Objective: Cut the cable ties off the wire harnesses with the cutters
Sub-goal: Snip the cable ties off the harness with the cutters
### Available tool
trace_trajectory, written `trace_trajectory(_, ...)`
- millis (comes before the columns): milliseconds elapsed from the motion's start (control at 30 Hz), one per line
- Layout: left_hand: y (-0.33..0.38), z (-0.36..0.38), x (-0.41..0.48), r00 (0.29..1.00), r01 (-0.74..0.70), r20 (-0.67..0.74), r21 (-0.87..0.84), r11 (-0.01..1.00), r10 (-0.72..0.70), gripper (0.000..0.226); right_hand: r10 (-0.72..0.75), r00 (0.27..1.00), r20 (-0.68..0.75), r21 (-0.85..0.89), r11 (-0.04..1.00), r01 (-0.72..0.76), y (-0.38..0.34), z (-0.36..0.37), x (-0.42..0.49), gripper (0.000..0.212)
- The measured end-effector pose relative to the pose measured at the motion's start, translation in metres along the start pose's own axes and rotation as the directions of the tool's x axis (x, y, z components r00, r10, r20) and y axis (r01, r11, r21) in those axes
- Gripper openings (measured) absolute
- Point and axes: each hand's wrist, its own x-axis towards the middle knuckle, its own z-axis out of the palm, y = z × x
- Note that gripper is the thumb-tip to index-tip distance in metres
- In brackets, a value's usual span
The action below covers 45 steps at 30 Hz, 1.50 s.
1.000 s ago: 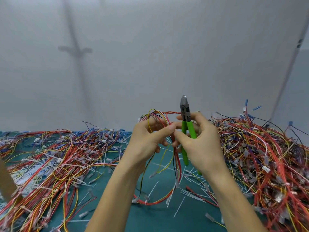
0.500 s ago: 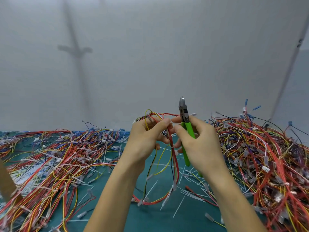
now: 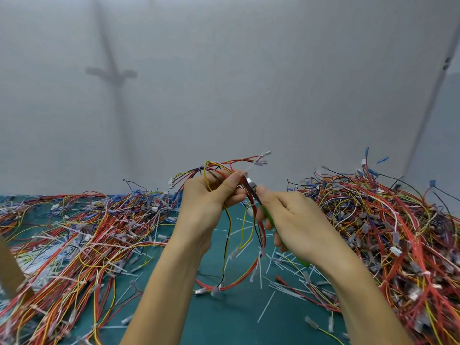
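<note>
My left hand [image 3: 211,197] grips a wire harness [image 3: 230,220] of red, yellow and black wires, raised above the green mat; its loops hang down to the mat. My right hand [image 3: 296,220] holds the green-handled cutters [image 3: 267,212], whose metal jaws [image 3: 251,185] point up-left against the bundle, right beside my left fingertips. A white cable tie [image 3: 254,165] sticks up from the bundle just above the jaws. Whether the jaws are closed round a tie is hidden by my fingers.
A big heap of tangled harnesses [image 3: 388,235] lies on the right and another spread [image 3: 74,240] on the left. Cut white tie pieces [image 3: 276,265] litter the green mat [image 3: 224,317] between them. A grey wall rises behind. A cardboard edge [image 3: 10,267] shows at far left.
The cutters swung from pointing straight up to tilting left, jaws now down at the bundle. My left hand shifted its grip and the harness ends rose higher.
</note>
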Motion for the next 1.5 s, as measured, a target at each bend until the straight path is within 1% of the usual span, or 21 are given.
trace_trajectory(200, -0.001, -0.002, 0.000, 1.000, -0.008, 0.005, 0.018, 1.000, 0.008, 0.012, -0.002, 1.000, -0.003, -0.034, 0.999, 0.002, -0.001, -0.001, -0.001, 0.061)
trace_trajectory(467, 0.000, -0.005, 0.000, 0.999, -0.030, 0.043, 0.080, 0.996, 0.026, 0.013, -0.019, 0.999, -0.033, -0.049, 0.999, 0.018, -0.002, -0.001, -0.001, 0.066)
trace_trajectory(733, 0.001, -0.009, 0.001, 0.998, 0.015, 0.063, 0.130, 0.991, -0.024, 0.015, -0.022, 0.999, -0.026, -0.078, 0.997, 0.020, 0.002, -0.001, 0.000, 0.064)
trace_trajectory(933, 0.007, -0.008, -0.002, 0.998, 0.056, 0.018, 0.120, 0.991, -0.059, 0.014, -0.019, 1.000, -0.001, -0.102, 0.995, 0.019, 0.007, -0.004, 0.002, 0.061)
trace_trajectory(1200, 0.010, -0.007, -0.002, 0.996, 0.086, -0.030, 0.119, 0.989, -0.083, 0.017, 0.004, 0.999, 0.041, -0.053, 0.999, -0.002, 0.011, -0.006, 0.004, 0.059)
trace_trajectory(1333, 0.009, -0.008, -0.002, 0.996, 0.084, -0.029, 0.138, 0.987, -0.081, 0.023, 0.010, 0.999, 0.049, -0.023, 1.000, -0.009, 0.012, -0.005, 0.005, 0.058)
trace_trajectory(1500, 0.009, -0.009, -0.002, 0.997, 0.076, -0.008, 0.155, 0.985, -0.076, 0.015, 0.000, 0.999, 0.045, 0.016, 1.000, -0.001, 0.012, -0.003, 0.006, 0.058)
